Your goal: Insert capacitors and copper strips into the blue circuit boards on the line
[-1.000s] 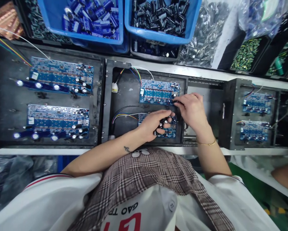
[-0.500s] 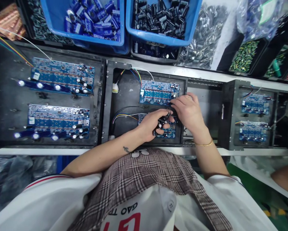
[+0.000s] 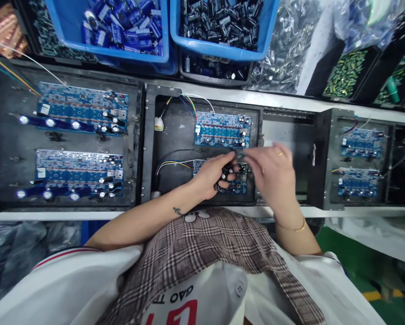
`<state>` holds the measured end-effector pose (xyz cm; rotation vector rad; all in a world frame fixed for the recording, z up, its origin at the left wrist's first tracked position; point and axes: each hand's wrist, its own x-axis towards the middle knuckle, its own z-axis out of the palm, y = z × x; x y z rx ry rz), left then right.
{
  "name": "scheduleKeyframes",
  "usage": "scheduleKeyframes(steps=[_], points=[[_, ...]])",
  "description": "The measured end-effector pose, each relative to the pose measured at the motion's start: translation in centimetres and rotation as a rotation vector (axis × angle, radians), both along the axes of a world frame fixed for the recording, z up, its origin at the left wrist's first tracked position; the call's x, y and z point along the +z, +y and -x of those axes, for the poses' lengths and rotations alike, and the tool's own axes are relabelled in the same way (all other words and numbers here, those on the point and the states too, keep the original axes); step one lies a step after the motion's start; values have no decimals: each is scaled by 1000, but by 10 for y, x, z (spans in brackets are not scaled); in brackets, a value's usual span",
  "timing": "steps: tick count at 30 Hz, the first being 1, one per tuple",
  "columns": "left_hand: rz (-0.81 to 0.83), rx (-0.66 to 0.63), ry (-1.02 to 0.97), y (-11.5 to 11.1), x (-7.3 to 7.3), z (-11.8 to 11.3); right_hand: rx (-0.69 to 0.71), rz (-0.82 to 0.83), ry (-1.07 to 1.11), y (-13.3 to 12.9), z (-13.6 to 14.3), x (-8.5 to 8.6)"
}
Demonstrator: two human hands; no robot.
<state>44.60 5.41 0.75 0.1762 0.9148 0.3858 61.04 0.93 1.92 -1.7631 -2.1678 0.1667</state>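
Note:
My left hand (image 3: 209, 177) is curled around several small black capacitors (image 3: 227, 172), over the lower blue circuit board (image 3: 239, 186), which it partly hides. Close to its thumb tip, my right hand (image 3: 273, 174) has thumb and fingers pinched together, smeared by motion. A small dark thing shows at those fingertips, too blurred to name. Just beyond both hands lies the upper blue circuit board (image 3: 219, 128), fully in sight, with a few capacitors standing at its right end. Both boards rest in a black tray (image 3: 175, 135).
At the back stand a blue bin (image 3: 114, 53) of blue capacitors and another blue bin (image 3: 223, 53) of black ones. Clear plastic bags (image 3: 277, 49) lie to their right. Trays with more boards flank mine: a left tray (image 3: 6, 153) and a right tray (image 3: 319, 167). Coloured wires (image 3: 189, 104) run to the upper board.
My right hand has drawn back from the right corner of the upper board, down toward my left thumb. My left hand stays in place with the capacitors. The view has shifted slightly.

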Motion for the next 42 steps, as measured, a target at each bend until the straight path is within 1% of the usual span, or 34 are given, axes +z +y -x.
scheduleKeyframes(steps=[2,3,5,7,13,17,24,30,36,38,39,41,42], points=[[12,-9,-2,2,0,1,-142,22,-56,16,-9,-14],[21,-14,-9,2,0,2,-187,47,-84,24,-14,-21],[41,-18,-25,4,1,4,-212,106,-120,38,-22,-31],[41,-17,-33,4,1,5,-194,135,-130,45,-26,-35],[-15,-16,-39,2,3,6,-161,165,-102,47,-25,-31],[-27,-23,-41,2,3,6,-164,168,-134,50,-23,-31],[-16,-79,-127,3,3,8,-171,72,-121,49,-20,-41],[12,-60,-153,4,5,7,-148,23,-59,43,-21,-45],[50,-42,-86,1,3,4,-98,-25,-11,43,-29,-54],[47,-37,-68,-1,3,4,-104,-28,-4,39,-28,-51],[40,-33,-64,-2,3,4,-125,-35,10,35,-25,-46],[17,-33,-74,-4,2,4,-156,-56,74,22,-16,-30],[1,-34,-86,-6,2,4,-144,-63,118,14,-10,-20]])
